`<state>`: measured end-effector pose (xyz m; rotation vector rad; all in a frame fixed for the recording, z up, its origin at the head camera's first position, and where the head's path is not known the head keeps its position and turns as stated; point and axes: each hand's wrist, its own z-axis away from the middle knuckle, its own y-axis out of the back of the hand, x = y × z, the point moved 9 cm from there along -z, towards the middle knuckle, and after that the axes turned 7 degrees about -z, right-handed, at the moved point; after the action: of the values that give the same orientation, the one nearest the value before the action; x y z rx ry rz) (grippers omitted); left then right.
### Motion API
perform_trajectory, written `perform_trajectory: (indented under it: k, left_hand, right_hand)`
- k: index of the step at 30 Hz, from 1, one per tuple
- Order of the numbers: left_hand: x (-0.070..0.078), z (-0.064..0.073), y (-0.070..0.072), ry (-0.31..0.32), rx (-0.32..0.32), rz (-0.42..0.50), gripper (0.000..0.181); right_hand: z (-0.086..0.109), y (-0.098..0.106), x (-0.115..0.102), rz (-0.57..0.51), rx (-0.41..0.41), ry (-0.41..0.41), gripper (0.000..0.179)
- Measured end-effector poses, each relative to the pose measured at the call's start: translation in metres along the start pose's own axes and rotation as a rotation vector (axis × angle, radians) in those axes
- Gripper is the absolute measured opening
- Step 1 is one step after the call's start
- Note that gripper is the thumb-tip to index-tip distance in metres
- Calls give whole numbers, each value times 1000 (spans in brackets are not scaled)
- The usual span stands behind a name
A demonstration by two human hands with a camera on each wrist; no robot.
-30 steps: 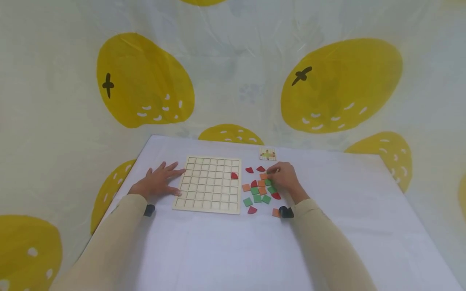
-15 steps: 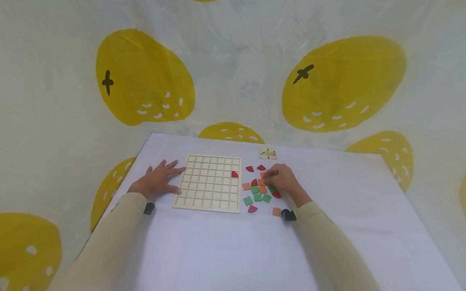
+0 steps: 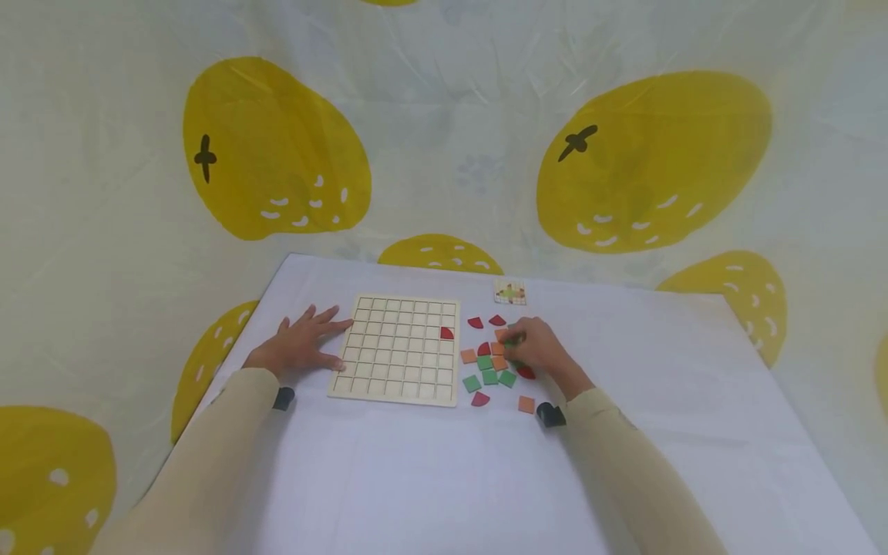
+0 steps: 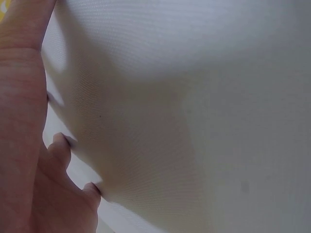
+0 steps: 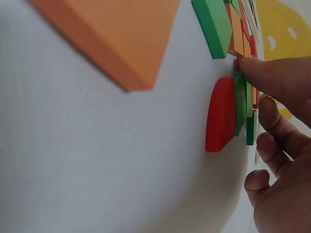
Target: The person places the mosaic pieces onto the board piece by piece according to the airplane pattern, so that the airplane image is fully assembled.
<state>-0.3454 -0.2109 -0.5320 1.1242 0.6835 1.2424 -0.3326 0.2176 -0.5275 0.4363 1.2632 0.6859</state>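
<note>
A pale wooden grid board point(image 3: 398, 351) lies flat, with one red quarter-circle piece point(image 3: 447, 334) in a cell at its right side. My left hand point(image 3: 298, 344) is spread at the board's left edge, thumb and a fingertip right at the rim; its wrist view shows the palm point(image 4: 22, 131) and cloth. Over the loose pieces, my right hand point(image 3: 541, 351) has bent fingers and a lowered thumb point(image 5: 252, 70) among green and orange tiles. A red quarter-circle piece point(image 5: 221, 116) stands out beside them. I cannot tell whether the right hand pinches a tile; several pieces are hidden beneath it.
Green tiles point(image 3: 490, 377), orange tiles point(image 3: 469, 356) and red quarter-circle pieces point(image 3: 480, 399) lie scattered right of the board. One orange tile point(image 3: 526, 404) sits apart, nearer me. A small pattern card point(image 3: 509, 292) lies behind them on the white tablecloth point(image 3: 430, 478).
My right hand has shifted slightly toward me over the pile, its fingertips moving from the far orange tile down onto the green ones. The left hand and the board stay put.
</note>
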Motion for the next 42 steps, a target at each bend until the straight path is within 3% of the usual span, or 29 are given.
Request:
perform_trajectory:
  k: [9,16,24,42]
  left_hand:
    - [2,3,1,9,-2,16,99]
    - [1,4,2,4,1,18,102]
    - [1,3,1,2,3,25,102]
    - [-1,2,0,9,22,25,99]
  right_hand:
    - [-2,-2,-1,36,-9,14,32]
    - [0,-1,-8,62,-14,87,29]
    - [1,-3,-10,36,-25,23,35]
    - [-2,-8,-19,32,-41,63,30]
